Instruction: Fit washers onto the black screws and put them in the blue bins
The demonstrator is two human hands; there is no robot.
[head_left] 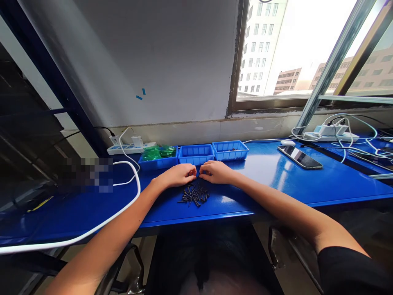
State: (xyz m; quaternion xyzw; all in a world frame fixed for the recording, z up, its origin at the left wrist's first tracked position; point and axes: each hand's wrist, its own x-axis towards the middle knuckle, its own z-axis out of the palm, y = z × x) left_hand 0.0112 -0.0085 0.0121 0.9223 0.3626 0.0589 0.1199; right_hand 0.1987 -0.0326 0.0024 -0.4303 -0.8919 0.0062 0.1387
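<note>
My left hand [179, 174] and my right hand [216, 171] rest side by side on the blue table [267, 180], fingertips nearly touching just behind a small heap of black screws [194, 195]. The fingers of both hands are curled inward; whether they pinch a screw is too small to tell. Behind the hands stand three blue trays in a row: the left tray [158, 163] holds green plastic bags [158, 152], the middle tray [195, 155] looks empty, and the right tray [230, 150] has a few dark bits in it.
A white power strip [129, 148] lies at the back left, and a thick white cable [92, 229] curves across the left side. A phone [300, 157] lies on the right. Another power strip with tangled white cords [334, 133] sits by the window.
</note>
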